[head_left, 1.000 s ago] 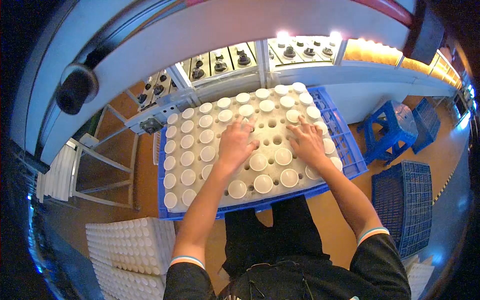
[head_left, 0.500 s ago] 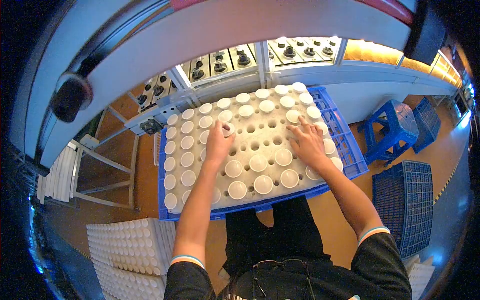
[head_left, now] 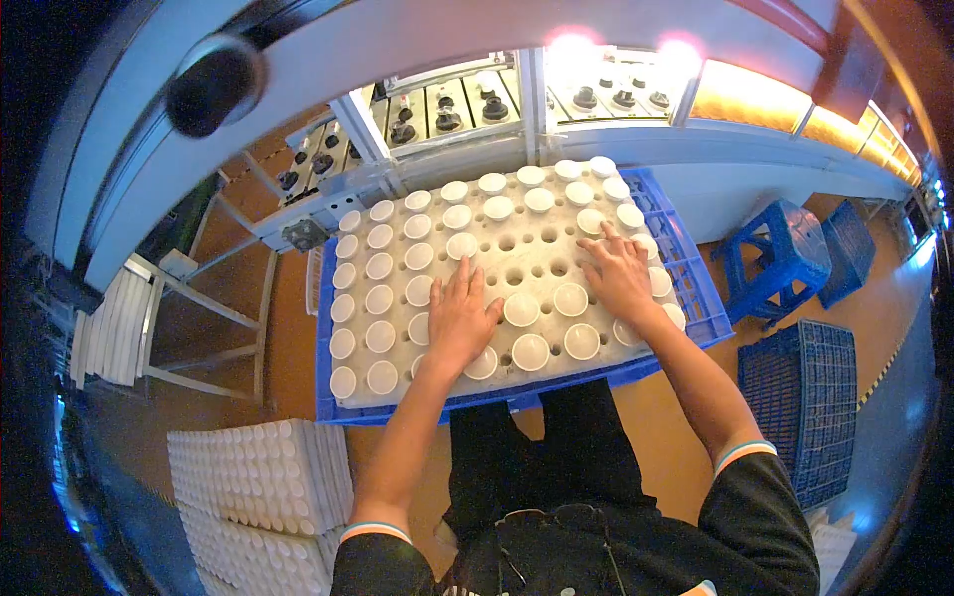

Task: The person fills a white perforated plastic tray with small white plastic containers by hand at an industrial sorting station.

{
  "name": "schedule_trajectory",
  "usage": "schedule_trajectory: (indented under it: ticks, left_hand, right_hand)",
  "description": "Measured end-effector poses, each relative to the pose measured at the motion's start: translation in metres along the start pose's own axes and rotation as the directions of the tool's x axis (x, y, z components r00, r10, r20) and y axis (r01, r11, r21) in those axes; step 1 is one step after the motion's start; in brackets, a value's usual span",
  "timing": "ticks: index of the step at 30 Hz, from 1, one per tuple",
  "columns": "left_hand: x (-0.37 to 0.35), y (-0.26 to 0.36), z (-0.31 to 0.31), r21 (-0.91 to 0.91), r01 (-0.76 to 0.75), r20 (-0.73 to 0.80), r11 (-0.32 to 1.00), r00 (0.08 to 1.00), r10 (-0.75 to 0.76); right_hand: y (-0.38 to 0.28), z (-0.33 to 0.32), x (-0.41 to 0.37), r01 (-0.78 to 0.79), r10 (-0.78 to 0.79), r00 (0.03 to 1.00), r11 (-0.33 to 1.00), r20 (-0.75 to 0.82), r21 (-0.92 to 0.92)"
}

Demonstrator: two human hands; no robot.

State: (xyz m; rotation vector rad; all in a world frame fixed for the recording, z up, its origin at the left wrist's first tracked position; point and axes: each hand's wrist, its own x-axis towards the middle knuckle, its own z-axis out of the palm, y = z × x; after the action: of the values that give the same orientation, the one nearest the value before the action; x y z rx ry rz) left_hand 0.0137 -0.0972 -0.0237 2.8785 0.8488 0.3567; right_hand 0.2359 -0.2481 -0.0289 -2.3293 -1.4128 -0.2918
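Observation:
A pale board with rows of round holes point(head_left: 514, 277) lies on a blue plastic crate point(head_left: 701, 273). Many small white cups point(head_left: 379, 266) sit in its holes. My left hand point(head_left: 462, 316) is spread, palm down, over the left-centre of the board. Its fingertips are close to a seated white cup point(head_left: 461, 245), and it hides some of the holes and cups below. On the right side, my right hand point(head_left: 621, 273) has its fingers apart, with the tips at or beside another white cup point(head_left: 590, 221). Nothing shows in either hand.
Behind the board stands a machine frame with black knob-like fittings point(head_left: 448, 118) and bright lamps. At right are a blue stool point(head_left: 780, 253) and blue crates point(head_left: 800, 407). Stacked boards with white cups point(head_left: 258, 477) stand low at left, near a metal rack point(head_left: 209, 328).
My left hand has let go of the white cup it was pinching, which now sits in the board. That hand has moved toward me and spread. My right hand stays by the same cup.

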Motion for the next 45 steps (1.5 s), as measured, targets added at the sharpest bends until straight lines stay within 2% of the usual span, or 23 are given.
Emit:
schedule_trajectory:
  ticks: [5,7,10,12,13,15,16,18,24,28,29,30,31,33,34,36,37,38,40,41,43,45]
  left_hand:
    - [0.001,-0.001,0.001,0.018,0.009,0.009,1.0,1.0,-0.009]
    - [0.002,0.0,0.002,0.023,0.015,0.027,1.0,0.999,-0.016]
    - [0.0,-0.003,0.003,0.033,-0.007,-0.029,0.999,1.0,0.008]
    - [0.0,-0.006,0.0,-0.168,0.009,-0.105,0.986,0.994,-0.027]
    - [0.003,-0.011,0.003,-0.167,0.003,-0.105,0.986,0.994,-0.021]
    - [0.006,-0.018,0.009,-0.473,0.035,-0.257,0.88,0.95,-0.176]
    - [0.005,-0.018,0.008,-0.473,0.039,-0.251,0.88,0.952,-0.177]
    - [0.006,-0.018,0.001,-0.676,0.106,-0.236,0.729,0.906,-0.35]
    - [0.014,-0.023,0.012,-0.791,0.028,-0.28,0.611,0.872,-0.402]
    - [0.016,-0.015,0.01,-0.775,-0.021,-0.339,0.632,0.858,-0.386]
    - [0.015,-0.011,0.007,-0.58,-0.055,-0.401,0.813,0.888,-0.226]
    - [0.015,-0.003,0.002,-0.345,-0.104,-0.418,0.933,0.907,-0.053]
    - [0.014,0.006,-0.003,-0.344,-0.105,-0.419,0.933,0.907,-0.053]
    - [0.014,0.026,-0.009,-0.221,-0.227,-0.194,0.949,0.963,0.185]
    - [0.016,0.033,-0.007,-0.222,-0.227,-0.196,0.948,0.963,0.184]
    - [0.021,0.044,-0.004,-0.403,-0.251,-0.066,0.88,0.967,0.246]
    - [0.027,0.044,0.001,-0.429,-0.311,-0.146,0.848,0.95,0.275]
    - [0.032,0.046,0.003,-0.429,-0.311,-0.15,0.848,0.95,0.273]
    - [0.04,0.051,0.005,-0.49,-0.171,-0.084,0.855,0.985,0.15]
    - [0.044,0.053,0.005,-0.492,-0.167,-0.085,0.854,0.986,0.144]
    - [0.054,0.056,0.006,-0.41,-0.106,0.005,0.906,0.993,0.119]
    - [0.062,0.059,0.01,-0.415,-0.088,0.004,0.906,0.995,0.099]
  right_hand:
    - [0.002,0.002,0.0,0.0,0.001,1.0,1.0,-0.031,0.018]
    - [-0.001,0.0,0.002,-0.036,0.035,0.998,0.999,0.046,0.02]
    - [0.001,0.003,0.0,-0.017,0.017,1.0,1.0,-0.007,0.015]
    - [0.003,0.004,0.001,0.0,0.0,1.0,1.0,-0.029,0.013]
    - [0.003,0.004,0.001,-0.003,0.004,1.0,1.0,-0.023,0.021]
    - [0.002,0.003,-0.001,-0.012,0.012,1.0,0.999,-0.007,0.032]
    - [0.001,0.002,-0.001,-0.004,0.004,1.0,1.0,-0.007,0.029]
    - [0.0,-0.001,0.0,0.005,-0.005,1.0,1.0,-0.007,0.027]
    - [0.003,0.004,0.0,0.016,-0.015,0.999,0.999,-0.041,0.031]
    - [0.001,0.001,0.0,0.016,-0.016,0.999,1.0,-0.036,0.019]
    - [0.001,0.001,0.001,0.016,-0.016,0.999,1.0,-0.032,0.021]
    - [0.002,0.001,0.001,0.017,-0.016,0.999,1.0,-0.033,0.02]
    - [0.002,0.001,0.001,0.022,-0.022,0.999,1.0,-0.04,0.016]
    - [0.002,0.003,0.0,0.028,-0.028,0.998,1.0,-0.048,0.011]
    - [0.002,0.003,0.0,0.025,-0.024,0.999,1.0,-0.046,0.014]
    - [0.002,0.002,0.0,0.027,-0.026,0.999,1.0,-0.045,0.012]
    - [0.0,0.002,0.0,0.001,-0.001,1.0,1.0,-0.024,0.022]
    - [-0.001,0.001,0.001,-0.024,0.024,1.0,0.999,-0.004,0.031]
    - [-0.002,-0.001,0.001,-0.016,0.016,1.0,1.0,-0.016,0.015]
    - [-0.002,-0.002,0.001,-0.01,0.01,1.0,1.0,-0.025,-0.001]
    - [-0.001,0.0,0.001,-0.008,0.008,1.0,1.0,-0.025,0.018]
    - [0.0,0.001,0.002,-0.008,0.009,1.0,0.999,-0.027,0.039]
